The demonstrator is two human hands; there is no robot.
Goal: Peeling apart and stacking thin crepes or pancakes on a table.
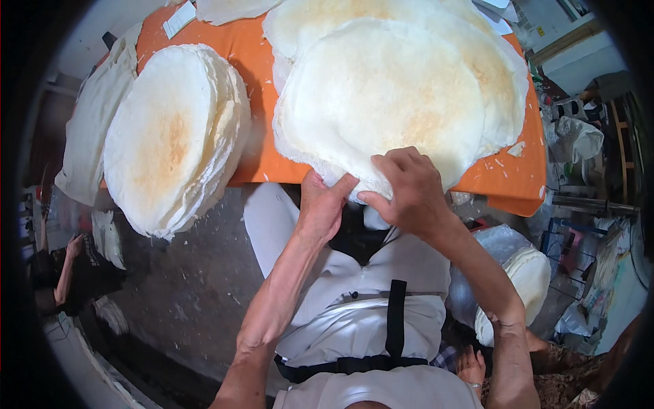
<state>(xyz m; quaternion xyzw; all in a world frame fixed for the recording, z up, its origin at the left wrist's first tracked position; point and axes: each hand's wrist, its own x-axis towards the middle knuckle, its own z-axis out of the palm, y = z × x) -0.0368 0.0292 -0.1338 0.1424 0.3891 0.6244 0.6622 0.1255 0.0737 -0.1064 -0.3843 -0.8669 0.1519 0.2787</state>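
Observation:
A large, thin round flatbread (pixel 378 92), pale with light brown patches, lies on top of other such sheets on a table with an orange cover (pixel 260 153). At its near edge, my left hand (pixel 324 199) pinches the rim between thumb and fingers. Close beside it, my right hand (pixel 411 189) has its thumb at the same rim and its bent fingers on the upper face. The two thumbs point towards each other. How much of the rim lies under the fingers is hidden.
A tall stack of round flatbreads (pixel 158 138) overhangs the table's left part, beside a pale cloth (pixel 97 117). More flatbreads (pixel 526 286) lie by a plastic bag at lower right. Another person's hand (pixel 470 365) shows at bottom right; a person in black (pixel 76 271) is at far left.

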